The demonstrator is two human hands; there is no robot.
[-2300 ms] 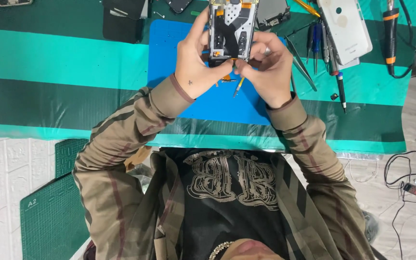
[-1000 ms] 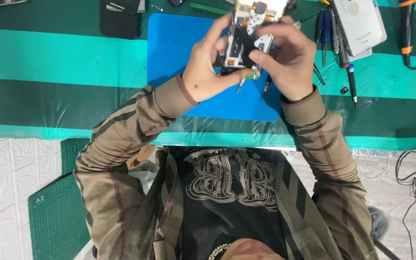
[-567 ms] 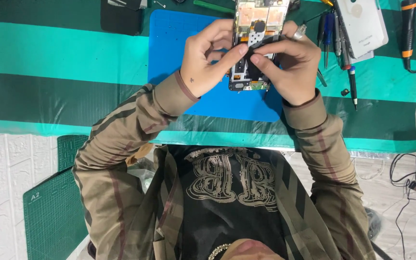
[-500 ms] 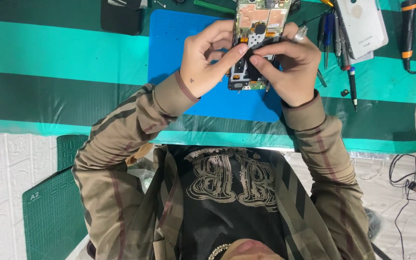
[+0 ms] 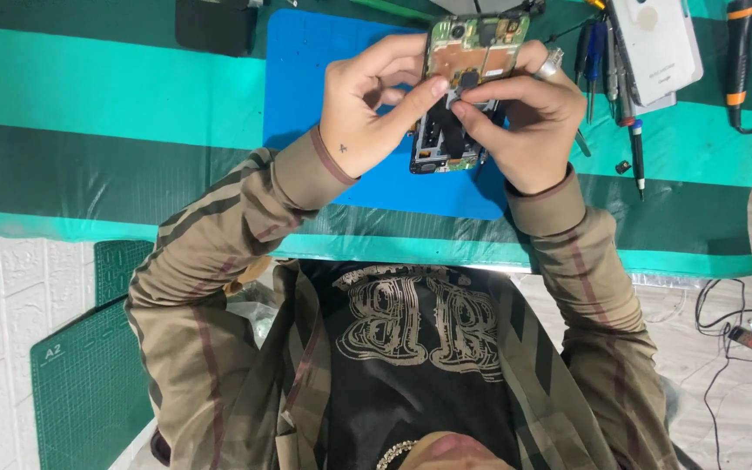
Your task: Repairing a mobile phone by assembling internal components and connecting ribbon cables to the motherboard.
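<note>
A green cutting mat [image 5: 89, 383] leans at far left. Over a blue mat [image 5: 324, 70] on the desk [image 5: 89, 113], the left hand [image 5: 372, 104] and right hand [image 5: 524, 126] both grip an opened phone [image 5: 463, 87]. Screwdrivers [image 5: 611, 78] lie just right.

packages: none | labels: none | signs: none | screens: none visible

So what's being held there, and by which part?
An opened phone, its insides showing. The left hand and right hand grip its two long sides, fingertips meeting over its middle.
</note>
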